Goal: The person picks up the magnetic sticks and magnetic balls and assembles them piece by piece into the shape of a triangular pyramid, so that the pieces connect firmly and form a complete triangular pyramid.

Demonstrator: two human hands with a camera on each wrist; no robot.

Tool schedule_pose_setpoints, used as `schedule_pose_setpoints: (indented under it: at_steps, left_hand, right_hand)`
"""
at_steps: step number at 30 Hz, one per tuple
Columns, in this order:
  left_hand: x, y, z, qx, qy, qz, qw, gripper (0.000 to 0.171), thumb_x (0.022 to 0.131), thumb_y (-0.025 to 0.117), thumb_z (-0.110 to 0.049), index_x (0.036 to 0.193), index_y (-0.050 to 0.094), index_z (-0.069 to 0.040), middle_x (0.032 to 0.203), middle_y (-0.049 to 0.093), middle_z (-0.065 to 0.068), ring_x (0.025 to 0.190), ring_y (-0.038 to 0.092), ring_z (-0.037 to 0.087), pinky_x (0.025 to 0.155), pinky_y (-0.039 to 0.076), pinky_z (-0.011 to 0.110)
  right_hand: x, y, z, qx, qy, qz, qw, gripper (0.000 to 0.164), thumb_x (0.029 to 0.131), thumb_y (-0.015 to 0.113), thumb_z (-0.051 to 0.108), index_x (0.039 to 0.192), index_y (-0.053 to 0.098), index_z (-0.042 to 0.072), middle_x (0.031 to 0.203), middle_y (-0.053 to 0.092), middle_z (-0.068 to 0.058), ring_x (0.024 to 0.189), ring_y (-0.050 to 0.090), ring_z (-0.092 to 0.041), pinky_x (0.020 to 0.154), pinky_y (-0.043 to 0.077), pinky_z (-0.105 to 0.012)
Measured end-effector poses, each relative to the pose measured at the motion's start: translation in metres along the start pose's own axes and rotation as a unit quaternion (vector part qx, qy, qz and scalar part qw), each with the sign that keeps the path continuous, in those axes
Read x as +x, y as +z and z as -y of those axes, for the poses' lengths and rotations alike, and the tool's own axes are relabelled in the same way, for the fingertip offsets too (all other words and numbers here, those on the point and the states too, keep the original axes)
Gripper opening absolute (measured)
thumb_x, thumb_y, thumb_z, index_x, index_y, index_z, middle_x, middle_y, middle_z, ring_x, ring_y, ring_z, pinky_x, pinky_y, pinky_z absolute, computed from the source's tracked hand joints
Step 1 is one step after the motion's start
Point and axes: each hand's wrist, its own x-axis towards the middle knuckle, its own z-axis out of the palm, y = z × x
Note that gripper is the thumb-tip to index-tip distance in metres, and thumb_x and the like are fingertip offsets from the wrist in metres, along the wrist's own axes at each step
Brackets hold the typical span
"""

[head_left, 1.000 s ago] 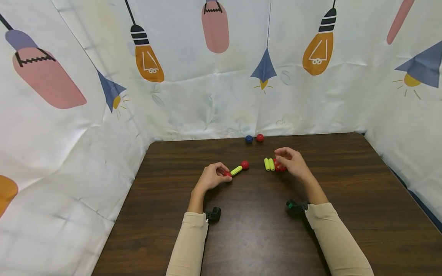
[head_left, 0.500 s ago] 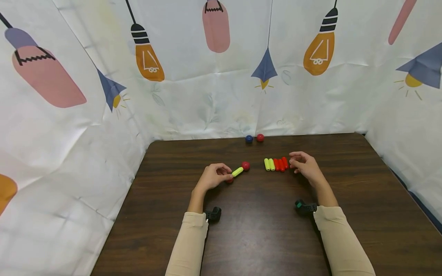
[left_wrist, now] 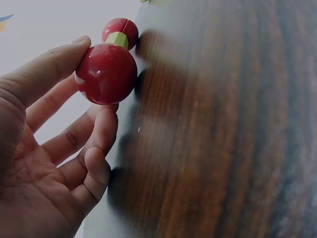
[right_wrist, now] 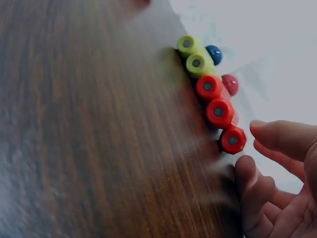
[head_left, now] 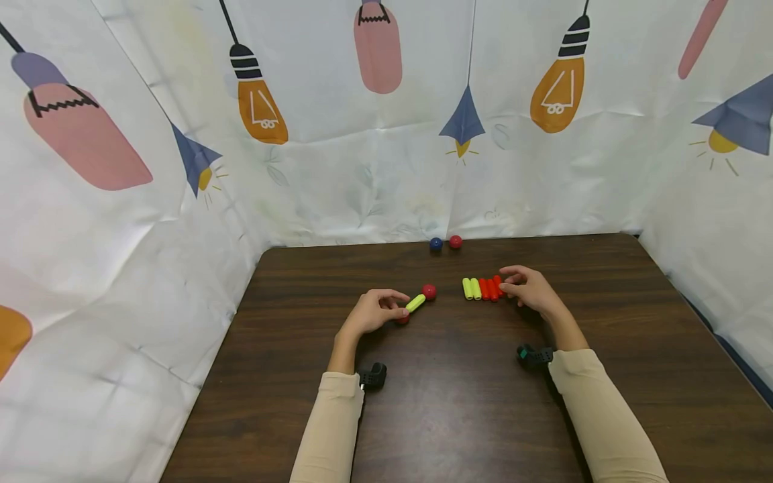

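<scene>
Left hand (head_left: 374,310) pinches glossy red ball (left_wrist: 106,74), seemingly joined to yellow-green plastic rod (head_left: 416,303). Right hand (head_left: 531,290) relaxed, empty; three red plastic rods (right_wrist: 225,114) beside it look unused.

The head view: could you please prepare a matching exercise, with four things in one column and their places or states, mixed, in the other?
Column one
1. Left hand
2. Right hand
3. Blue ball
4. Lone yellow-green rod

Column two
A. Between two red balls
B. Near the far edge of the table
C. Holding a red ball
D. Near the red end of the row of rods

Right pairs: 1-C, 2-D, 3-B, 4-A
</scene>
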Motion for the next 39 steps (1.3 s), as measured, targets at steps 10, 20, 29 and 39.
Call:
schedule_pose_setpoints:
  at_steps: [10, 20, 29, 39]
  left_hand:
    - [-0.002, 0.0, -0.001, 0.002, -0.002, 0.008, 1.0, 0.027, 0.09, 0.08, -0.031, 0.116, 0.078, -0.026, 0.087, 0.069, -0.001, 0.074, 0.058, 0.016, 0.065, 0.046, 0.029]
    - [-0.002, 0.003, -0.002, 0.002, 0.0, 0.001, 1.0, 0.024, 0.091, 0.079, -0.031, 0.115, 0.078, -0.028, 0.085, 0.069, -0.001, 0.069, 0.056, 0.016, 0.062, 0.044, 0.029]
    - [-0.001, 0.004, -0.004, 0.001, 0.0, -0.013, 0.9999, 0.023, 0.092, 0.078, -0.03, 0.115, 0.077, -0.026, 0.083, 0.067, 0.001, 0.066, 0.052, 0.015, 0.06, 0.041, 0.028]
    - [-0.001, 0.004, -0.002, 0.006, -0.004, -0.009, 0.9999, 0.023, 0.094, 0.076, -0.032, 0.116, 0.077, -0.027, 0.085, 0.067, 0.0, 0.068, 0.053, 0.015, 0.062, 0.041, 0.028]
  right_hand:
    - [0.006, -0.002, 0.001, -0.026, 0.014, 0.01, 1.0, 0.042, 0.102, 0.063, 0.016, 0.142, 0.054, 0.006, 0.11, 0.06, -0.014, 0.082, 0.061, -0.025, 0.062, 0.05, -0.032]
    - [-0.002, -0.013, 0.0, -0.073, 0.004, -0.021, 0.997, 0.034, 0.102, 0.057, 0.012, 0.135, 0.059, 0.003, 0.112, 0.062, -0.017, 0.089, 0.056, -0.026, 0.073, 0.044, -0.032]
    - [-0.005, -0.017, -0.001, -0.082, 0.014, -0.02, 0.996, 0.039, 0.099, 0.067, 0.018, 0.136, 0.06, 0.006, 0.108, 0.065, -0.013, 0.091, 0.054, -0.025, 0.076, 0.042, -0.034]
    - [-0.01, -0.022, -0.004, -0.081, 0.027, -0.007, 0.996, 0.042, 0.1, 0.062, 0.013, 0.14, 0.055, 0.004, 0.103, 0.062, -0.013, 0.077, 0.054, -0.021, 0.066, 0.047, -0.031]
